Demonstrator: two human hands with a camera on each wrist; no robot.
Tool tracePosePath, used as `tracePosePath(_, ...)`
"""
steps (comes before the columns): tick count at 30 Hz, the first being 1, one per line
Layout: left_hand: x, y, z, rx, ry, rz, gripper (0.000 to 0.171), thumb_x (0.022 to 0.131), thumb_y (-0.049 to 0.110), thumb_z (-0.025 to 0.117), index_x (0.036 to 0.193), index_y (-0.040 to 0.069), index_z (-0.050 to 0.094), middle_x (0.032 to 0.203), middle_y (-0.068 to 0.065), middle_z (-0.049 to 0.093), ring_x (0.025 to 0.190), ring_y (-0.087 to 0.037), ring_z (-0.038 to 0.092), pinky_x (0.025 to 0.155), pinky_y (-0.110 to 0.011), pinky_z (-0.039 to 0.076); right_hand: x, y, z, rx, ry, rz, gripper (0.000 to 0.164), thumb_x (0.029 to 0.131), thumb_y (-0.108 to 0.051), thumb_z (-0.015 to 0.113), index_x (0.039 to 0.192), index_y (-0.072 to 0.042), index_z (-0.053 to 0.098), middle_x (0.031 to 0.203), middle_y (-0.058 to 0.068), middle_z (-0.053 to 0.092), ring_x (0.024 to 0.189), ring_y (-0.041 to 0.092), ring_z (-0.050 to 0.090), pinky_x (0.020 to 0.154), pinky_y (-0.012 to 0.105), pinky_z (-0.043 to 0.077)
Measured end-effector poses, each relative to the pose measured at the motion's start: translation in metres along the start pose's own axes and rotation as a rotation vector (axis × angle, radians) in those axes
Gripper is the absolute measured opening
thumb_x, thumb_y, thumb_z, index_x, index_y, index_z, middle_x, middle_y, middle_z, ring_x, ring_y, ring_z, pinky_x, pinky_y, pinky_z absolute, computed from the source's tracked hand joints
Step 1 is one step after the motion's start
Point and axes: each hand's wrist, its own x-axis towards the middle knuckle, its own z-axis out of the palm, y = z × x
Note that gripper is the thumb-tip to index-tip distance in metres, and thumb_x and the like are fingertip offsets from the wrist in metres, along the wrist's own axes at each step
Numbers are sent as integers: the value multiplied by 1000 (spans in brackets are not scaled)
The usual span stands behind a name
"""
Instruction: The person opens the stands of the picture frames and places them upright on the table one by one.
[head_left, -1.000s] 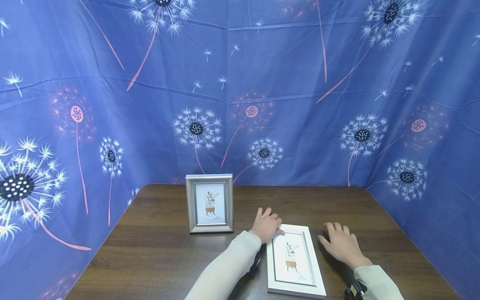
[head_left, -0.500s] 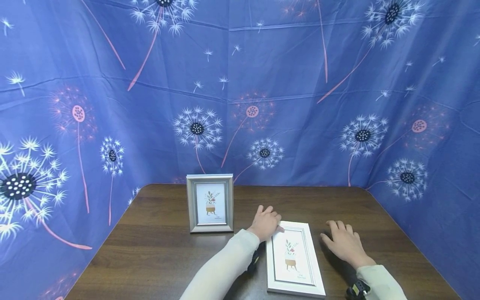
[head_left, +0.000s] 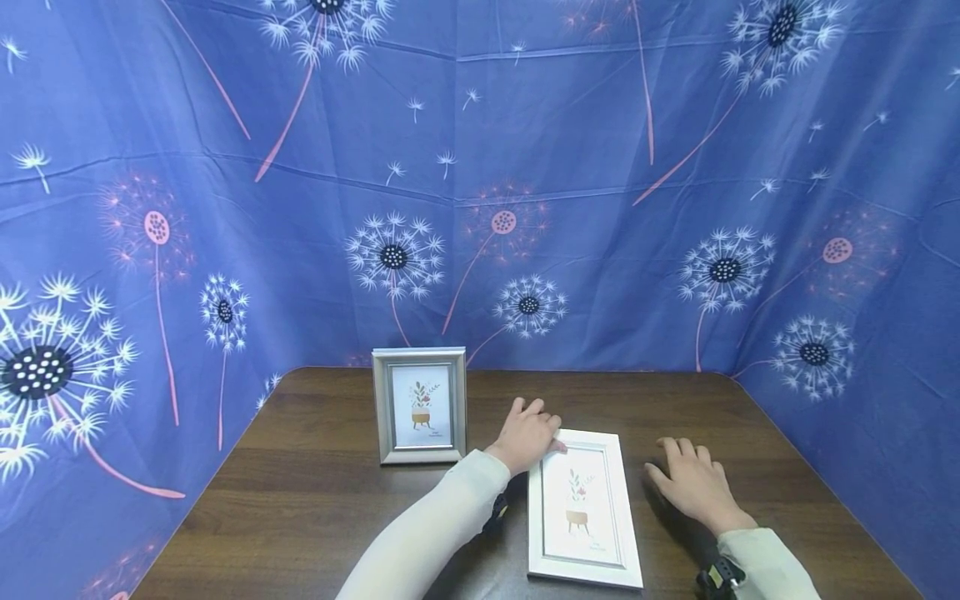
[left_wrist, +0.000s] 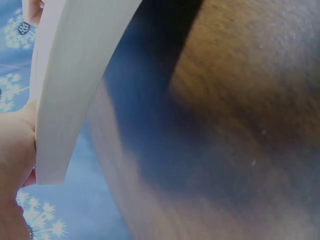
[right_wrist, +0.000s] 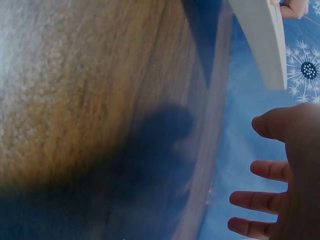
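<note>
A white picture frame (head_left: pixel 627 517), with a print of a potted plant in it, is in the middle right of the head view. My left hand (head_left: pixel 525 437) grips its far left corner, thumb over the front. In the left wrist view the frame's side (left_wrist: pixel 75 85) stands up off the table, a dark shadow below it; whether its near end touches the wood is hidden. My right hand (head_left: pixel 697 487) hovers to the right of the frame, fingers spread and holding nothing. In the right wrist view a gap separates that hand (right_wrist: pixel 302 150) from the frame.
Left of my left hand, a silver-grey picture frame (head_left: pixel 384 408) with a similar plant print stands upright on the brown wooden table (head_left: pixel 300 500). Blue cloth (head_left: pixel 600 167) with dandelion patterns hangs behind the table and along both sides.
My left hand and the white frame have moved up and slightly left in the head view, the far end rising most. My right hand has shifted slightly right and up.
</note>
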Motion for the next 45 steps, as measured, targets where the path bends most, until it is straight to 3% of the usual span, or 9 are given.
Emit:
tracePosePath(17, -7, -8, -28, 29, 114, 51, 37, 95, 60, 46, 100, 25, 57, 94, 16, 66, 93, -11, 39, 88, -36, 30, -1, -5, -5, -3, 48, -31, 54, 93, -31, 65, 128, 8, 52, 122, 34, 52, 109, 56, 47, 82, 69, 38)
tracePosePath(30, -10, -16, -43, 16, 135, 96, 38, 95, 61, 46, 93, 23, 51, 85, 15, 59, 87, -12, 36, 85, -34, 27, -2, -7, -13, -5, 76, -58, 53, 93, -30, 65, 127, 8, 52, 121, 35, 52, 108, 57, 47, 80, 68, 38)
tracePosePath(36, -12, -19, -51, 62, 135, 113, 39, 97, 61, 43, 97, 25, 58, 90, 15, 61, 89, -11, 39, 85, -33, 28, -2, -10, -18, 1, 62, -55, 53, 94, -30, 64, 128, 8, 51, 122, 35, 51, 109, 57, 46, 83, 69, 37)
tracePosePath(45, -14, -27, -62, 53, 103, 128, 37, 102, 56, 39, 104, 25, 59, 93, 15, 61, 92, -12, 40, 88, -34, 28, -3, -11, -23, -4, 81, -90, 50, 94, -29, 64, 127, 7, 52, 121, 33, 52, 107, 56, 47, 79, 67, 38)
